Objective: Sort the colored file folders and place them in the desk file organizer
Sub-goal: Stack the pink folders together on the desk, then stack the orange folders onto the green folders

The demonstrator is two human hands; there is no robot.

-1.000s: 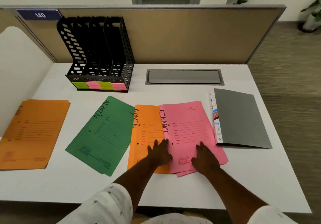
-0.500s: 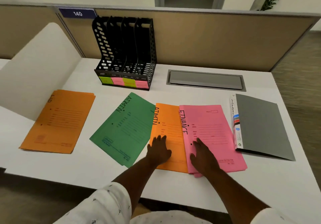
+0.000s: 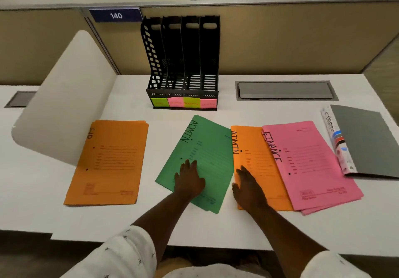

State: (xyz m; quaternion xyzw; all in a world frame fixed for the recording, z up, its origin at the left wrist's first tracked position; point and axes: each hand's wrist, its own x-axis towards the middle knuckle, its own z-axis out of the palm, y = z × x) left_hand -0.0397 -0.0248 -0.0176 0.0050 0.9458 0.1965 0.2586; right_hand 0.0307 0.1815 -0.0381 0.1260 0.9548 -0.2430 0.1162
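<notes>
A black file organizer (image 3: pixel 183 66) with four slots and coloured labels stands at the back of the white desk (image 3: pixel 216 230). An orange folder marked HR (image 3: pixel 112 161) lies at the left. A green ADMIN folder (image 3: pixel 211 148) lies in the middle, and my left hand (image 3: pixel 189 179) rests flat on its lower part. Beside it lies an orange ADMIN folder (image 3: pixel 257 154); my right hand (image 3: pixel 246 186) lies flat on its lower left corner. A pink FINANCE folder (image 3: pixel 308 161) overlaps that orange one on the right.
A grey folder (image 3: pixel 367 141) with a printed spine lies at the far right. A grey cable cover (image 3: pixel 285 90) is set into the desk behind. A white side divider (image 3: pixel 67 96) rises at the left. A tan partition (image 3: pixel 280 38) closes the back.
My left hand has moved from the orange ADMIN folder onto the green one. My right hand has moved from the pink folder onto the orange ADMIN folder. The view has swung left.
</notes>
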